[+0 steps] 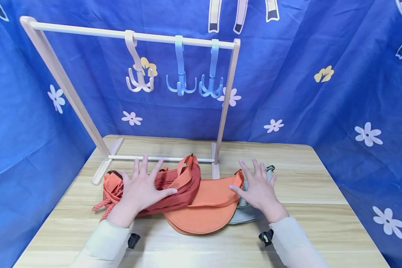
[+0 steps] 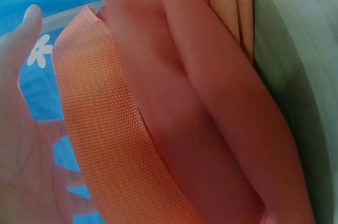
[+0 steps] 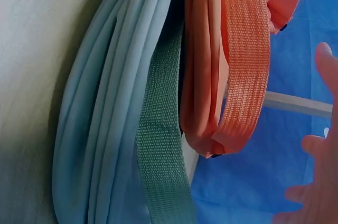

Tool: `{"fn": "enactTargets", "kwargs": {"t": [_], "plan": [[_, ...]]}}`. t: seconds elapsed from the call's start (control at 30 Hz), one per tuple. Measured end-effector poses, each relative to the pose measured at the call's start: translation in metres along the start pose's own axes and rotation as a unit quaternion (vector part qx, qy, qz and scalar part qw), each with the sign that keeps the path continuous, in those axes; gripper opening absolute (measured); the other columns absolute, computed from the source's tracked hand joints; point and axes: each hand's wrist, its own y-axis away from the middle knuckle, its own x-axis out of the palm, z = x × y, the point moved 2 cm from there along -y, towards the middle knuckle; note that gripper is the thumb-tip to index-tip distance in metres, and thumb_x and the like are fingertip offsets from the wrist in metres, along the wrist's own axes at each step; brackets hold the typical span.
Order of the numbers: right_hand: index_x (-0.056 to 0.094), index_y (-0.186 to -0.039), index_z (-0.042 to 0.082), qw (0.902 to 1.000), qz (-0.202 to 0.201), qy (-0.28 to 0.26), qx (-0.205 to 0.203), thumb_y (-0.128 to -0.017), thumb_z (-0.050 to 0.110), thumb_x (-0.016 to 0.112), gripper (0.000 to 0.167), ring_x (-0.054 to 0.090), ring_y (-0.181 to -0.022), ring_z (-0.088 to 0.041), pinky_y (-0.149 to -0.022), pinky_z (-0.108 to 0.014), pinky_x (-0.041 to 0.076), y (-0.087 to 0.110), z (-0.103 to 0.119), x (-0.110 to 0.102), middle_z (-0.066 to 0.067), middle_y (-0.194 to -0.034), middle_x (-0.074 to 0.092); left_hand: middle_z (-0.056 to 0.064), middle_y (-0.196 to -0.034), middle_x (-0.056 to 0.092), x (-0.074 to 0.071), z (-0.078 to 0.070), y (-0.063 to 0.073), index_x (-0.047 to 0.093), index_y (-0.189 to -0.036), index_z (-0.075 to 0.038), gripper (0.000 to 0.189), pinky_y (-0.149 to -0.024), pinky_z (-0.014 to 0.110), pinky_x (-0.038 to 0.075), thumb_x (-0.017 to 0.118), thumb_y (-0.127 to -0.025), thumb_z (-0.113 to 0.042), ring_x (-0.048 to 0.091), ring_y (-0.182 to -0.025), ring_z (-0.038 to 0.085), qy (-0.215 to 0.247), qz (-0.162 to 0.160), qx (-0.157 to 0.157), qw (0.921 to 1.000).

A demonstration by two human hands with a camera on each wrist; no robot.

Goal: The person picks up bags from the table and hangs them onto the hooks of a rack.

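Three cloth bags lie overlapping on the table. A red bag (image 1: 194, 180) with an orange strap (image 2: 105, 108) and braided cords is at the left, partly over a rounded orange bag (image 1: 202, 219). Under the orange one's right side lies a grey-green bag (image 3: 105, 113) with a green webbing strap (image 3: 163, 123). My left hand (image 1: 142, 190) is spread above the red bag, fingers straight. Above the right end of the orange bag and the grey-green bag, my right hand (image 1: 260, 190) is spread likewise. Neither hand holds anything; whether they touch the bags I cannot tell.
Behind the bags stands a wooden rack (image 1: 70, 89) with a white top bar (image 1: 97, 31). From it hang a whitish hook (image 1: 140, 80) and two blue hooks (image 1: 181, 80), each with several prongs. A blue flowered curtain (image 1: 288, 93) surrounds the wooden table (image 1: 308, 223).
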Motion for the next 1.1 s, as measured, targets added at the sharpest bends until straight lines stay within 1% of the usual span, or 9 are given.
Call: {"fn": "enactTargets", "kwargs": {"t": [0.27,0.5,0.7,0.87,0.93,1.1], "plan": [[0.027,-0.151,0.03,0.9999,-0.004,-0.005,-0.016,-0.078,0.072,0.057,0.089,0.011,-0.14,-0.042,-0.096,-0.076,0.0,0.0,0.006,0.002,-0.017,-0.155,0.016,0.022,-0.156,-0.002,-0.002,0.003,0.003,0.022,-0.153,-0.026,0.107,-0.095,0.076,-0.004,0.052,-0.068,-0.084,0.001,-0.139,0.047,0.009,0.001,0.005,0.9999],[0.028,-0.15,0.029,0.9992,-0.01,0.002,-0.038,-0.078,0.073,0.057,0.089,0.019,-0.138,-0.043,-0.097,-0.076,0.002,-0.002,0.011,0.003,-0.016,-0.155,0.018,0.021,-0.157,0.002,-0.005,0.01,0.008,0.022,-0.153,-0.025,0.107,-0.095,0.077,-0.001,0.052,-0.068,-0.084,0.007,-0.139,0.048,0.011,0.0,0.006,0.9999],[0.028,-0.15,0.029,0.9978,-0.014,0.01,-0.064,-0.078,0.074,0.055,0.089,0.022,-0.138,-0.041,-0.1,-0.072,0.007,-0.006,0.018,0.005,-0.016,-0.153,0.022,0.023,-0.154,0.012,-0.007,0.018,0.01,0.028,-0.151,-0.021,0.108,-0.097,0.075,0.007,0.052,-0.067,-0.085,0.015,-0.136,0.049,0.003,-0.007,0.012,0.9999],[0.028,-0.15,0.03,0.9969,-0.011,-0.001,-0.078,-0.078,0.069,0.06,0.089,0.02,-0.139,-0.036,-0.1,-0.072,0.009,-0.008,0.024,0.006,-0.014,-0.153,0.024,0.023,-0.153,0.018,-0.008,0.024,0.013,0.032,-0.149,-0.019,0.108,-0.097,0.074,0.011,0.053,-0.066,-0.085,0.018,-0.136,0.046,0.003,-0.011,0.023,0.9997],[0.028,-0.15,0.03,0.9963,-0.008,-0.003,-0.085,-0.078,0.068,0.061,0.088,0.02,-0.14,-0.034,-0.1,-0.072,0.011,-0.009,0.027,0.005,-0.014,-0.153,0.025,0.022,-0.153,0.019,-0.008,0.026,0.014,0.033,-0.149,-0.019,0.108,-0.097,0.073,0.012,0.053,-0.066,-0.085,0.019,-0.137,0.044,0.004,-0.012,0.029,0.9995],[0.029,-0.149,0.031,0.9946,-0.008,0.0,-0.103,-0.077,0.067,0.063,0.088,0.026,-0.138,-0.032,-0.101,-0.068,0.018,-0.012,0.035,0.003,-0.013,-0.151,0.029,0.022,-0.15,0.025,-0.008,0.032,0.016,0.034,-0.148,-0.018,0.107,-0.099,0.07,0.015,0.056,-0.066,-0.083,0.025,-0.135,0.042,0.011,-0.021,0.045,0.9987]]}}
